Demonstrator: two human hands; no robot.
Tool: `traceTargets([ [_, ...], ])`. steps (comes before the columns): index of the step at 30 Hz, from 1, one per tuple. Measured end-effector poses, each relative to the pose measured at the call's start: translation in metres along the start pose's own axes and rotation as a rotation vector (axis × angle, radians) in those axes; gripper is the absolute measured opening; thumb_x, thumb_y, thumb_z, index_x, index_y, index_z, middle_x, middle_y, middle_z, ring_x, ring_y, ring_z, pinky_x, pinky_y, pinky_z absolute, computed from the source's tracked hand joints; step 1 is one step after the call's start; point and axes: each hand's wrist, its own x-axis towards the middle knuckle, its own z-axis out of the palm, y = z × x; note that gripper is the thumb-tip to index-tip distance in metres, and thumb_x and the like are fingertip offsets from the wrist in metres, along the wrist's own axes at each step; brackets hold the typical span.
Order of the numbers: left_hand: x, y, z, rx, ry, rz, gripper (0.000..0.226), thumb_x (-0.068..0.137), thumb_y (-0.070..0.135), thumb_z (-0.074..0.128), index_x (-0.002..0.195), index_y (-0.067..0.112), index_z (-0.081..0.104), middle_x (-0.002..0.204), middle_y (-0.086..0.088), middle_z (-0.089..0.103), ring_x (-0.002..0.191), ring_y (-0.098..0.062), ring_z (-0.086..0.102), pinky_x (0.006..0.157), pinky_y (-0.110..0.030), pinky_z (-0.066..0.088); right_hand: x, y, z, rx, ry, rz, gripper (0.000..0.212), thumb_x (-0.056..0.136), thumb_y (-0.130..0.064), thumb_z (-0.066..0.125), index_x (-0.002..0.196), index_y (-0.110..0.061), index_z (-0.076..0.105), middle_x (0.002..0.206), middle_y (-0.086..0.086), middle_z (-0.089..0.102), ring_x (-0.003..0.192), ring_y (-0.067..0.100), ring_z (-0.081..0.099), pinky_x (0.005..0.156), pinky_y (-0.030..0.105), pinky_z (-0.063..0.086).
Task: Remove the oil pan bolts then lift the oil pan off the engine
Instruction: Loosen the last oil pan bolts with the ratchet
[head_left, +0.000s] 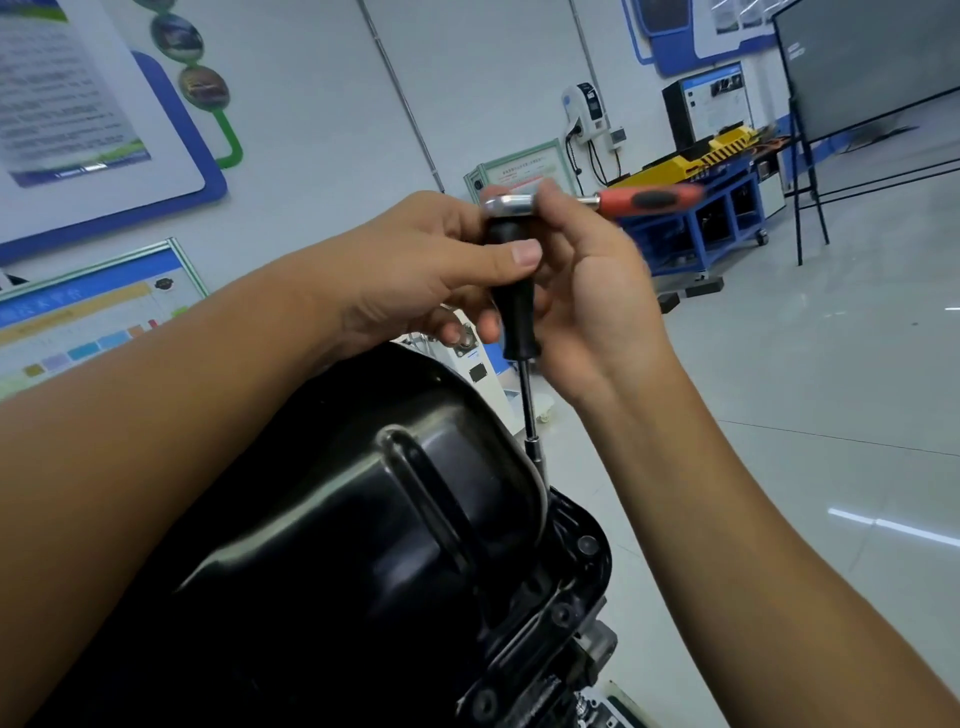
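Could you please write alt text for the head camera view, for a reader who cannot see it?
Two bare hands work a ratchet on a black extension driver whose socket meets the black oil pan's flange. The left hand grips the driver; the right hand holds the ratchet head.

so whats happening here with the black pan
A person is working on an oil pan bolt. The left hand grips the black extension handle, whose socket sits at the pan's flange. The right hand holds the ratchet on top. The pan is on the engine.
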Motion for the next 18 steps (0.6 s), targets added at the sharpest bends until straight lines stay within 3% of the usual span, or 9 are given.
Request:
traceTargets([
  [2, -0.002, 0.002, 0.0, 0.006, -0.012, 0.005, 0.019, 0.094, 0.023, 0.071, 0.107, 0.01, 0.074, 0.097, -0.017, 0.076, 0.057, -0.015, 0.062, 0.046, -0.021, 0.045, 0.001, -0.006, -0.002, 0.146, -0.024, 0.211, 0.034, 0.104, -0.029, 0.054, 0.099, 0.0, 0.071, 0.101, 0.014, 0.073, 0.083, 0.031, 0.073, 0.073, 0.04, 0.054],
  [3, -0.002, 0.002, 0.0, 0.019, 0.013, 0.003, 0.024, 0.091, 0.023, 0.073, 0.108, 0.007, 0.073, 0.101, -0.022, 0.075, 0.056, -0.014, 0.061, 0.046, -0.022, 0.045, 0.001, -0.005, -0.003, 0.124, 0.004, 0.169, 0.033, 0.102, -0.027, 0.057, 0.105, 0.003, 0.069, 0.104, 0.014, 0.072, 0.088, 0.032, 0.075, 0.077, 0.042, 0.055],
  [6, 0.0, 0.001, 0.003, 0.057, 0.13, -0.032, 0.029, 0.086, 0.02, 0.08, 0.1, -0.003, 0.069, 0.102, -0.031, 0.07, 0.053, -0.014, 0.059, 0.045, -0.024, 0.046, 0.003, -0.006, -0.007, -0.198, 0.12, -0.328, 0.01, 0.09, -0.01, 0.073, 0.092, -0.003, 0.066, 0.085, 0.008, 0.074, 0.079, 0.022, 0.075, 0.071, 0.037, 0.058],
  [8, 0.002, 0.002, 0.004, 0.054, 0.173, -0.06, 0.017, 0.087, 0.016, 0.078, 0.093, 0.002, 0.07, 0.098, -0.03, 0.072, 0.052, -0.017, 0.059, 0.045, -0.024, 0.045, 0.004, -0.004, -0.009, -0.418, 0.121, -0.512, 0.019, 0.086, -0.006, 0.077, 0.081, -0.013, 0.061, 0.079, 0.006, 0.075, 0.076, 0.021, 0.076, 0.069, 0.035, 0.061],
  [11, 0.0, 0.005, 0.004, 0.046, 0.092, -0.081, 0.016, 0.092, 0.022, 0.073, 0.102, 0.009, 0.073, 0.099, -0.012, 0.078, 0.052, -0.017, 0.061, 0.043, -0.021, 0.039, 0.006, -0.005, -0.007, -0.131, 0.06, -0.169, 0.009, 0.095, -0.012, 0.071, 0.09, -0.005, 0.068, 0.087, 0.014, 0.074, 0.081, 0.024, 0.074, 0.068, 0.033, 0.057],
  [13, 0.0, 0.006, 0.004, 0.099, 0.081, -0.095, 0.025, 0.092, 0.029, 0.073, 0.105, 0.008, 0.074, 0.096, -0.008, 0.079, 0.051, -0.013, 0.059, 0.043, -0.018, 0.035, 0.007, -0.002, -0.005, 0.082, 0.025, 0.146, 0.022, 0.102, -0.022, 0.061, 0.101, -0.002, 0.069, 0.101, 0.015, 0.073, 0.097, 0.029, 0.069, 0.087, 0.036, 0.054],
  [14, 0.0, 0.005, 0.005, 0.121, 0.11, -0.103, 0.027, 0.09, 0.03, 0.075, 0.103, 0.006, 0.074, 0.094, -0.011, 0.079, 0.049, -0.012, 0.058, 0.043, -0.018, 0.035, 0.006, 0.002, -0.005, 0.083, 0.039, 0.159, 0.024, 0.103, -0.023, 0.059, 0.106, 0.0, 0.067, 0.108, 0.017, 0.072, 0.104, 0.033, 0.069, 0.097, 0.045, 0.053],
  [16, 0.001, 0.004, 0.005, 0.135, 0.176, -0.126, 0.029, 0.087, 0.03, 0.079, 0.099, 0.004, 0.074, 0.094, -0.017, 0.077, 0.047, -0.011, 0.056, 0.043, -0.018, 0.036, 0.003, 0.007, -0.003, -0.09, 0.106, -0.092, 0.015, 0.099, -0.012, 0.066, 0.108, 0.0, 0.067, 0.105, 0.015, 0.074, 0.098, 0.028, 0.075, 0.092, 0.05, 0.059],
  [18, 0.001, 0.003, 0.005, 0.139, 0.194, -0.132, 0.035, 0.083, 0.026, 0.081, 0.101, -0.003, 0.072, 0.094, -0.021, 0.076, 0.046, -0.013, 0.056, 0.044, -0.02, 0.038, 0.0, 0.011, -0.002, -0.339, 0.13, -0.428, 0.011, 0.091, -0.003, 0.073, 0.101, -0.003, 0.068, 0.094, 0.009, 0.077, 0.087, 0.02, 0.076, 0.077, 0.036, 0.062],
])
